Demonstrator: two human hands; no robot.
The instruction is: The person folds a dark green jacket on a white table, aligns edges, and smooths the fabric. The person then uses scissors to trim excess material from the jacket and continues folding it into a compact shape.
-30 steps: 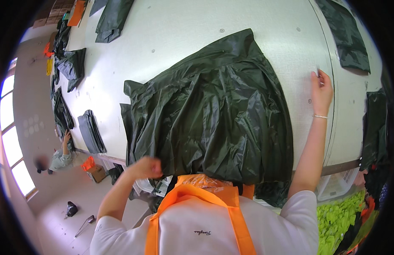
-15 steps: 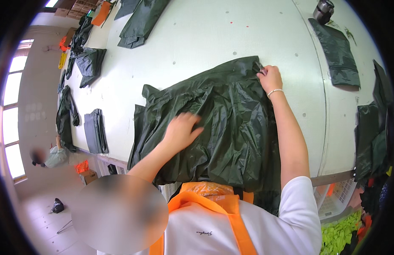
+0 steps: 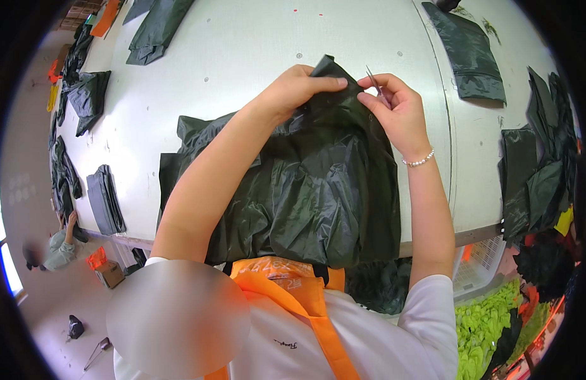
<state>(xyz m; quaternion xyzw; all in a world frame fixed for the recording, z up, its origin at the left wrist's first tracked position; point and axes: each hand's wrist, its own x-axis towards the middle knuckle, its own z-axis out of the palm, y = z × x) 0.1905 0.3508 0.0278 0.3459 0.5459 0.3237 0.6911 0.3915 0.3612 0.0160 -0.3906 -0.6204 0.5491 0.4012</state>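
A dark green, shiny waterproof garment [image 3: 305,183] lies wrinkled across the table in front of me, its near edge reaching my apron. At its far right corner my left hand [image 3: 296,92] pinches the fabric, thumb on top, and lifts the corner off the table. Close beside it, my right hand [image 3: 397,111] is closed around small metal thread snips [image 3: 379,90], whose pointed blades stick up past the fingers. My right fingertips are at the garment's edge; whether they also grip the fabric I cannot tell.
Folded dark green pieces lie on the white table [image 3: 255,38], one at the far right [image 3: 467,54], more along the left and right. Below the right table edge stand a white plastic basket [image 3: 480,266] and bright yellow-green cloth [image 3: 486,323]. At left a person [image 3: 56,250] works at the table.
My left hand has moved from the garment's middle up to its far right corner and taken hold of it. The corner is raised, and the snips now point upward. The view has shifted.
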